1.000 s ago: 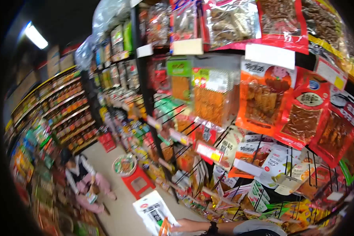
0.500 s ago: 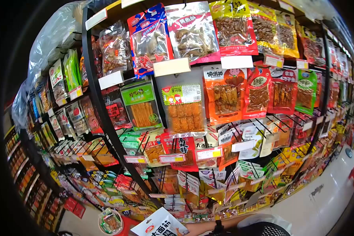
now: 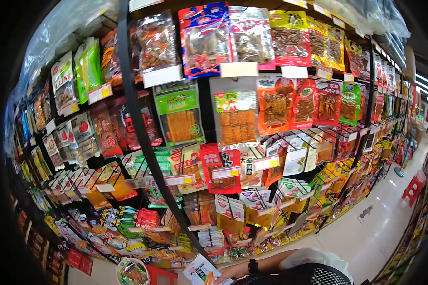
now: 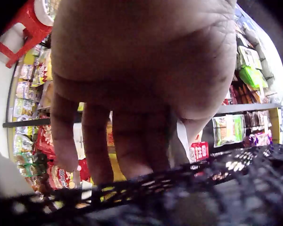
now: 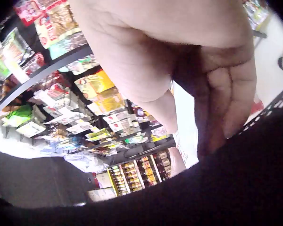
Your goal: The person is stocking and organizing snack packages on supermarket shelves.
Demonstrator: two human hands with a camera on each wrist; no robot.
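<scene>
A white snack packet (image 3: 199, 270) with dark and red print and orange artwork is at the bottom edge of the head view. My right hand (image 3: 230, 271) grips its right side. From the right wrist view, the packet's white edge (image 5: 186, 125) runs between the thumb and curled fingers of that hand (image 5: 217, 75). The head view does not show my left hand; in the left wrist view its palm fills the middle and the fingers (image 4: 96, 141) point down. A white packet edge (image 4: 180, 136) is pinched between its thumb and forefinger, mostly hidden behind the hand.
Tall racks of hanging snack bags (image 3: 178, 118) face me, with price tags (image 3: 226, 172) on the hooks. A filled round basket (image 3: 133, 271) stands at lower left beside a red stool (image 3: 161, 275). Another red stool (image 3: 415, 184) is on the right, along the tiled floor (image 3: 356, 228).
The head view has swung right from the aisle to face the shelves, and the seated person has left the picture. The packet and right hand stay low in the frame.
</scene>
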